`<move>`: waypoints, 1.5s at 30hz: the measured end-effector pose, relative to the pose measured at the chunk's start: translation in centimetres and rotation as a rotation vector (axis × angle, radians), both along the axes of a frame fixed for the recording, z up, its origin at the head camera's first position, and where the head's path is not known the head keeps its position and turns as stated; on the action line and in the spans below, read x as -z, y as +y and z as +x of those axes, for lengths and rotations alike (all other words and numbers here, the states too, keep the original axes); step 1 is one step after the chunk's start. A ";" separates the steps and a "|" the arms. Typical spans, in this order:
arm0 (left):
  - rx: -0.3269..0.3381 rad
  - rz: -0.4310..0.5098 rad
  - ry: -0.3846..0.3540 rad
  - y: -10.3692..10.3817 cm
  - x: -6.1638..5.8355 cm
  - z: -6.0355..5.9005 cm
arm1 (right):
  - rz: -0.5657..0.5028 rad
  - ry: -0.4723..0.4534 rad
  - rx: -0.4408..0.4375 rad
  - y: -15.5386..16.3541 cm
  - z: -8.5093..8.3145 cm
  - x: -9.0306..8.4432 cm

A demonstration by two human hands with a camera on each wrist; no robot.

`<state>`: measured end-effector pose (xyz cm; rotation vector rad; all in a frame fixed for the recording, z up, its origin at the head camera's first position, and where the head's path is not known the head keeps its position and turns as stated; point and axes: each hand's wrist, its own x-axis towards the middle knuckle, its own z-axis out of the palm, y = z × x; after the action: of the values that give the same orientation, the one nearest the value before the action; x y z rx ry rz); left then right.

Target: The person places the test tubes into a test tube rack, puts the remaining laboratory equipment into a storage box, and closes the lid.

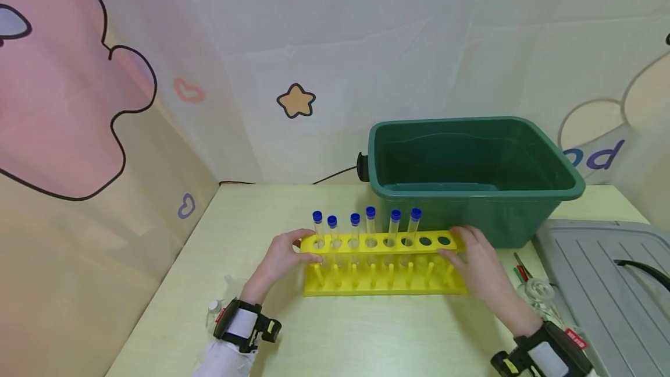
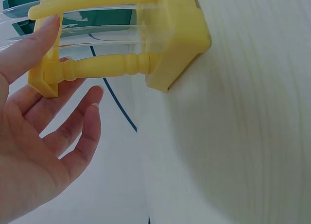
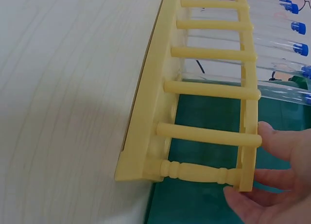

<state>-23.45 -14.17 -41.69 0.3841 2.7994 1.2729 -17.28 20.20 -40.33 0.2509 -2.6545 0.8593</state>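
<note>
A pale fabric backdrop (image 1: 345, 45) printed with cartoon shapes rises behind a light wood-grain table (image 1: 366, 330). Near the table's middle is a long yellow plastic test-tube rack (image 1: 384, 290) with two tiers and a near row of upright pegs; six clear tubes with blue caps (image 1: 371, 227) stand in its left holes, leaning slightly, and the two rightmost holes hold none. The left hand (image 1: 285, 256) pinches the left end of the top bar, thumb on the near side; the right hand (image 1: 478, 260) grips the right end likewise. Whether the base touches the wood is hard to tell. Handling it well probably means matching both hands' height and pace, keeping the rack level so the tubes don't tip. A deep green plastic tub (image 1: 476, 195) sits just beyond its right half, limiting movement farthest back; a grey ridged panel (image 1: 591, 272) bounds the right. More room lies near and left, the left table edge well apart.
</note>
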 end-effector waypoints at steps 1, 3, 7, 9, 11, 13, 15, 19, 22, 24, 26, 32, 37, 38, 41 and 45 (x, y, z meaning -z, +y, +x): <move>0.004 0.002 -0.001 0.1 0.0 0.0 | -0.001 -0.010 0.003 0.1 0.0 0.0; 0.015 0.003 0.000 0.2 0.1 0.0 | 0.000 -0.019 0.007 0.2 -0.1 0.1; 0.028 0.000 0.000 0.3 0.2 0.0 | 0.003 0.003 0.002 0.4 -0.3 0.4; 0.020 -0.009 0.004 0.2 0.1 0.0 | -0.004 0.017 -0.005 0.4 -0.4 0.6; 0.013 -0.021 0.010 0.1 0.0 0.0 | -0.004 0.032 0.002 0.2 -0.5 0.7; 0.010 -0.034 0.020 0.0 -0.1 0.0 | -0.015 0.034 0.005 0.0 -0.6 0.8; 0.008 -0.041 0.024 -0.2 -0.2 0.0 | -0.020 0.033 0.003 -0.2 -0.7 0.8; 0.000 -0.051 0.041 -0.5 -0.4 0.2 | -0.032 0.003 -0.004 -0.6 -0.7 0.6; -0.021 -0.054 0.058 -1.1 -0.8 0.7 | -0.029 -0.017 -0.001 -0.9 -0.6 0.5; -0.050 -0.071 0.077 -1.5 -1.5 1.4 | -0.028 -0.023 0.000 -1.0 -0.6 0.5; -0.099 -0.107 0.111 -1.9 -2.6 2.4 | -0.031 -0.021 -0.002 -1.1 -0.6 0.4; -0.227 -0.272 0.244 -2.0 -5.8 6.2 | -0.037 -0.018 -0.014 -1.1 -0.7 0.2; -0.048 -0.250 0.435 1.0 -6.2 8.4 | -0.034 -0.016 -0.014 -1.2 -0.8 0.2; 0.003 -0.238 0.482 1.9 -5.9 8.6 | -0.033 -0.017 -0.016 -1.2 -0.8 0.3; 0.133 -0.224 0.596 4.8 -4.8 8.9 | -0.030 -0.019 -0.014 -1.2 -0.9 0.3; 0.234 -0.280 0.671 8.2 -3.5 8.4 | -0.028 -0.037 -0.011 -1.3 -0.9 0.3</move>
<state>-15.01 -5.93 -38.14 1.2771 3.2394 0.7839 -18.19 18.87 -40.65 0.2452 -2.6753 0.9117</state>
